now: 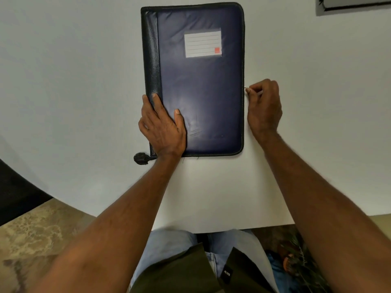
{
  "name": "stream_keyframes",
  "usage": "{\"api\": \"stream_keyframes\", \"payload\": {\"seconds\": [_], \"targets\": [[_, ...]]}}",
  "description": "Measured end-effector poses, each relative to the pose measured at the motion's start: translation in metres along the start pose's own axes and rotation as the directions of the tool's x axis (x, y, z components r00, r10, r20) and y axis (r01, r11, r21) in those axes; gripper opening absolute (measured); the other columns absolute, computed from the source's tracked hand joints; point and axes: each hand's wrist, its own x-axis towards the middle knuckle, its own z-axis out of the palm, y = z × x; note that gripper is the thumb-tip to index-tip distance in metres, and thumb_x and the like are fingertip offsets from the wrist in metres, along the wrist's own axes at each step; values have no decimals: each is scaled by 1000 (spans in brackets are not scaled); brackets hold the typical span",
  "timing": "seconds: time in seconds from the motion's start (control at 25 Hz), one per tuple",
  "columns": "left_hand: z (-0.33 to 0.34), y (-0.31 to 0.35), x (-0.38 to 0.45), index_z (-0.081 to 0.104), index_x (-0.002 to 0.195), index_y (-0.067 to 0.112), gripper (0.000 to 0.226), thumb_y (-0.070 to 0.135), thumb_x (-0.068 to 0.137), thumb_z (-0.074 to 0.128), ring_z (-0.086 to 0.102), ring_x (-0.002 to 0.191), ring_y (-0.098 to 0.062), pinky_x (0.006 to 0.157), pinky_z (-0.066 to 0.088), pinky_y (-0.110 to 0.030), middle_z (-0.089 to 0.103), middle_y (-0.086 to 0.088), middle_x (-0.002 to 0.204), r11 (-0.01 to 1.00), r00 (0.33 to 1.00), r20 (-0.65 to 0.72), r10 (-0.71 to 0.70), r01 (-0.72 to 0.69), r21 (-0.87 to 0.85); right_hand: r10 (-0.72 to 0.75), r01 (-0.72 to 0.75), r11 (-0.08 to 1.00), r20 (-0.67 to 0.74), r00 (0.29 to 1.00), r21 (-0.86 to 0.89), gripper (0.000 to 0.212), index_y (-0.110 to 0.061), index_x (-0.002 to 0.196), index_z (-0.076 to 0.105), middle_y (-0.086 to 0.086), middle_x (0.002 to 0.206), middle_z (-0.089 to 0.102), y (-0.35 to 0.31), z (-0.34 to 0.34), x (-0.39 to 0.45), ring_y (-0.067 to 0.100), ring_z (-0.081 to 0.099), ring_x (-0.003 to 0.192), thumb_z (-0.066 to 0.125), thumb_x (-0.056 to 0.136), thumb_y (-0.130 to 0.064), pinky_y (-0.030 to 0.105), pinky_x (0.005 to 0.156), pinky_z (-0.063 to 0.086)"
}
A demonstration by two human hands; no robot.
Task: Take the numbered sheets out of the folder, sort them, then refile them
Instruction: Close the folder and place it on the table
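Left hand (161, 127) lies flat, fingers spread, on the near spine corner of the closed folder (201, 87), pressing it to the white bench (211, 191). Right hand (263, 106), across the cover from it, pinches the zip pull (247, 89) at the folder's right edge between thumb and fingertips. Beyond both hands sits the cover's label (202, 42). A black tab (141, 158) pokes out just left of the left wrist.

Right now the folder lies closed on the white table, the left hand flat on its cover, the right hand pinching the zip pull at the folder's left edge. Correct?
Not quite. The head view shows the right hand pinching the zip pull at the right edge of the folder. The rest holds: closed folder on the white table, left hand flat on its cover.
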Motion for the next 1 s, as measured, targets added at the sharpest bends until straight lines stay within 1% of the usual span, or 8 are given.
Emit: {"api": "stream_keyframes", "payload": {"seconds": [0.2,0.32,0.48,0.64,0.72,0.8,0.88,1.0], "targets": [[0,1,-1,30,159,13,67,50,104,36,35,148,-31,118,29,-48,29,-14,165,1000,1000,3,-6,6,9,-10,11,1000,-34,999,26,13,-17,103,61,0,109,61,-17,8,56,6,54,84,61,100,-29,19,67,43],[0,2,0,29,160,12,67,50,105,35,35,147,-31,118,30,-48,27,-15,166,999,1000,10,-14,14,33,9,-7,999,-48,999,36,14,-17,104,62,-2,111,61,-33,13,88,5,55,84,61,100,-30,7,62,34],[-1,3,0,28,160,12,66,49,105,34,34,147,-31,118,29,-49,26,-15,166,999,1000,16,-14,14,40,29,-24,996,-61,998,84,14,-17,103,62,-4,111,62,-52,21,124,5,56,83,60,99,-30,4,60,34],[-1,3,0,28,160,12,66,47,105,36,33,148,-32,117,27,-49,25,-15,166,999,999,29,-25,24,30,-3,7,994,-31,1000,109,13,-19,101,64,-6,108,63,-63,28,158,-2,53,76,58,94,-29,7,63,37],[-2,5,2,29,159,11,66,46,105,38,33,148,-32,117,27,-49,26,-15,166,999,999,35,-27,26,24,-47,46,988,8,999,149,14,-19,98,66,-5,105,65,-64,28,171,-4,54,75,58,91,-27,11,68,43],[-5,7,3,30,159,11,66,45,104,42,32,148,-31,118,27,-50,26,-15,165,1000,998,47,-31,31,-3,-88,79,981,42,995,178,13,-19,95,68,-5,101,68,-61,28,180,-1,59,79,59,89,-26,21,74,52],[-13,9,4,29,159,14,67,46,102,47,29,149,-29,118,25,-51,26,-12,165,996,996,70,-52,57,-64,-113,97,977,76,991,192,12,-19,95,69,-5,98,71,-57,28,181,5,63,82,60,90,-26,27,78,55],[-23,26,37,26,160,20,69,47,101,50,25,151,-26,118,23,-51,24,-9,166,983,990,114,-79,97,-159,-136,119,979,95,986,168,15,-21,100,72,-4,102,71,-52,28,180,8,65,86,60,93,-27,25,80,53]]}}
